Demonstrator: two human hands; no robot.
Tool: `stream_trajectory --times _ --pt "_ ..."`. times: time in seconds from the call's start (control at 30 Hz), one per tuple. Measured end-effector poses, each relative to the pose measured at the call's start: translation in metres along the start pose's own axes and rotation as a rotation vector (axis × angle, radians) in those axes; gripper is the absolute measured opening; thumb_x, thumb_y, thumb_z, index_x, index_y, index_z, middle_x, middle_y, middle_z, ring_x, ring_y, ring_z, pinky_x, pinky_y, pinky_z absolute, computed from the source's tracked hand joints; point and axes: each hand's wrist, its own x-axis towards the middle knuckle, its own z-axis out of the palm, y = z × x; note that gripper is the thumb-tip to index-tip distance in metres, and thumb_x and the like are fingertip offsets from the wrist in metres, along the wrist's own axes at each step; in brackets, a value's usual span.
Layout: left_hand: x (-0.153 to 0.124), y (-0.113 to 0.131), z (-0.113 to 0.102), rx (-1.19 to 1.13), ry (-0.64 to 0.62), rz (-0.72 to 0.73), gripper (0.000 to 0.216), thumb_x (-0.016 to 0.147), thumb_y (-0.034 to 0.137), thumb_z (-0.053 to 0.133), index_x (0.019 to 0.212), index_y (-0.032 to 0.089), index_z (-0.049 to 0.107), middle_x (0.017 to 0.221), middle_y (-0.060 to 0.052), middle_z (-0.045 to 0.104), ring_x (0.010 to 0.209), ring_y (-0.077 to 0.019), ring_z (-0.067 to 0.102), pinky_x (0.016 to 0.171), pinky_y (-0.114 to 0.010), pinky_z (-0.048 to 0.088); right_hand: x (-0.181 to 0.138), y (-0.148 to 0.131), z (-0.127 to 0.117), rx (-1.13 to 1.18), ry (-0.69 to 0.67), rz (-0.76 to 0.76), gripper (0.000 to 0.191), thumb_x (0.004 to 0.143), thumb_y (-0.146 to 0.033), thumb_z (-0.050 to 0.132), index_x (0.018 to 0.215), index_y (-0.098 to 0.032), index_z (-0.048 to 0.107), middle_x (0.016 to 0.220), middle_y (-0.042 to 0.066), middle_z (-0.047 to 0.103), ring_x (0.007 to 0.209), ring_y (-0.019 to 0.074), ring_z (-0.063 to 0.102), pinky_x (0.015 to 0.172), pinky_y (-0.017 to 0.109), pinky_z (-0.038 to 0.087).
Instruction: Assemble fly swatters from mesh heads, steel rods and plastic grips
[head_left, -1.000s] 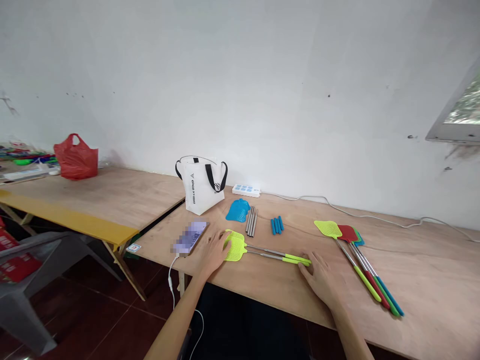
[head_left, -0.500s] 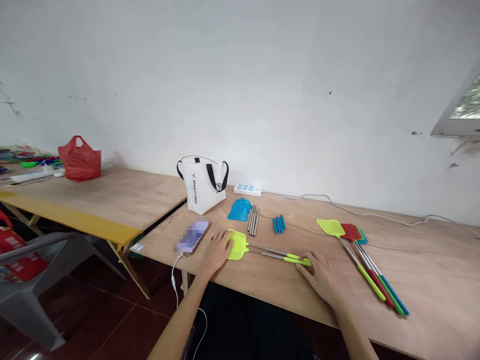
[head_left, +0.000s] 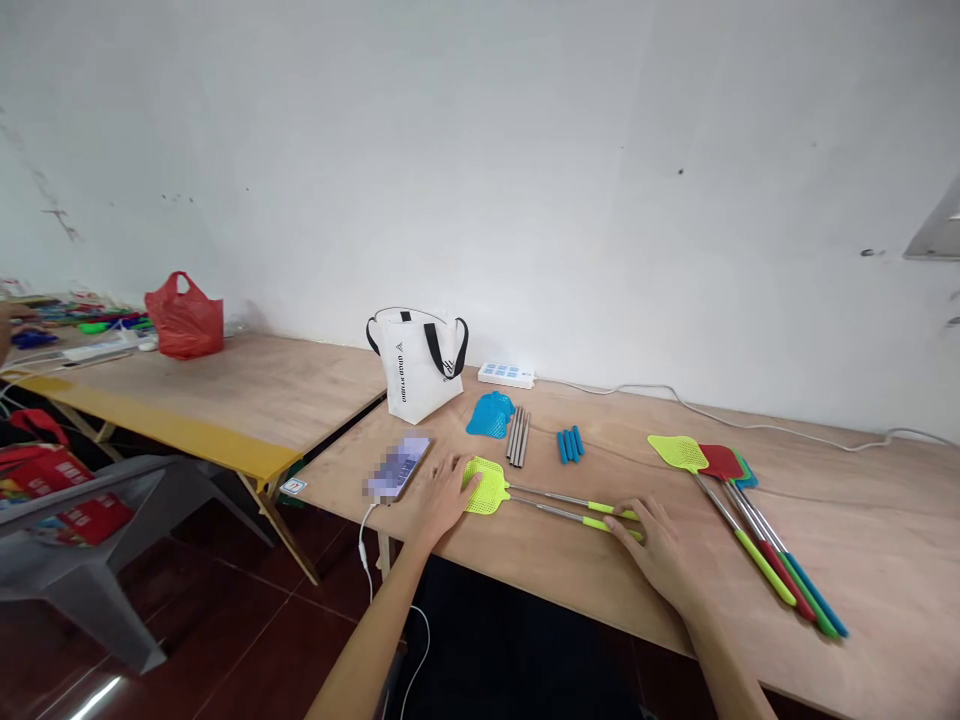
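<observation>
Two yellow-green fly swatters (head_left: pixel 487 487) lie on the table in front of me, mesh heads overlapping at the left. My left hand (head_left: pixel 442 497) rests at the left edge of the heads, fingers loosely spread and the thumb on the mesh. Their metal shafts run right and fan slightly apart. My right hand (head_left: pixel 654 540) is at the handle ends, thumb by the lower handle (head_left: pixel 598 523) and fingers over the upper one. Beyond lie blue swatter heads (head_left: pixel 491 414), several metal tubes (head_left: pixel 518 437) and several short blue grips (head_left: pixel 570 445).
At the right several swatters lie together, including a red one (head_left: pixel 720 462). A phone (head_left: pixel 401 468) with a white cable lies left of my left hand. A white bag (head_left: pixel 420 370) and a power strip (head_left: pixel 507 375) stand behind. Another table (head_left: pixel 300 375) holds a red plastic bag (head_left: pixel 184 318).
The two handles have spread apart near my right hand, the lower one dropping toward me. My left hand stays at the mesh heads. The whole view has shifted slightly.
</observation>
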Motion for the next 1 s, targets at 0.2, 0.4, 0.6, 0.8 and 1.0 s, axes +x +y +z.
stream_trajectory --times 0.2,0.4,0.6,0.8,1.0 --pt "0.000 -0.001 -0.003 -0.033 -0.015 -0.024 0.041 0.105 0.040 0.032 0.136 0.023 0.051 0.137 -0.012 0.057 0.129 -0.0302 0.053 0.108 -0.049 0.038 -0.002 -0.016 -0.016 0.048 0.412 0.123 0.018 0.085 -0.025 0.042 0.074 -0.024 0.055 0.085 0.004 0.059 0.075 0.0195 0.057 0.069 0.031 0.043" --pt "0.003 -0.004 -0.006 -0.099 -0.036 -0.065 0.039 0.103 0.043 0.035 0.135 0.024 0.049 0.140 -0.010 0.057 0.133 -0.0308 0.051 0.111 -0.051 0.036 -0.007 -0.025 -0.024 0.088 0.639 0.150 0.014 0.076 -0.020 0.045 0.064 -0.024 0.046 0.076 0.003 0.059 0.064 0.0159 0.050 0.061 0.029 0.037" --pt "0.006 -0.009 -0.008 -0.303 0.013 -0.040 0.040 0.101 0.046 0.041 0.132 0.022 0.049 0.140 -0.012 0.057 0.133 -0.0295 0.052 0.111 -0.046 0.039 -0.011 -0.020 -0.028 0.045 0.712 0.174 0.017 0.067 -0.016 0.047 0.060 -0.025 0.034 0.060 -0.004 0.038 0.057 0.0142 0.040 0.057 0.027 0.031" --pt "0.007 0.005 -0.026 -0.460 0.119 0.004 0.041 0.099 0.049 0.047 0.132 0.024 0.054 0.137 -0.009 0.060 0.129 -0.0260 0.055 0.109 -0.040 0.042 -0.014 -0.014 -0.021 0.142 0.650 0.087 0.015 0.064 -0.014 0.047 0.060 -0.024 0.036 0.059 -0.005 0.038 0.055 0.0129 0.039 0.055 0.026 0.029" --pt "0.002 0.027 -0.046 -0.529 0.110 -0.007 0.050 0.102 0.052 0.039 0.090 0.021 0.076 0.112 -0.007 0.074 0.107 -0.0273 0.066 0.098 -0.039 0.048 -0.009 -0.019 -0.017 0.196 0.459 0.144 0.010 0.081 -0.026 0.050 0.072 -0.023 0.050 0.075 0.000 0.051 0.066 0.0154 0.047 0.057 0.026 0.035"
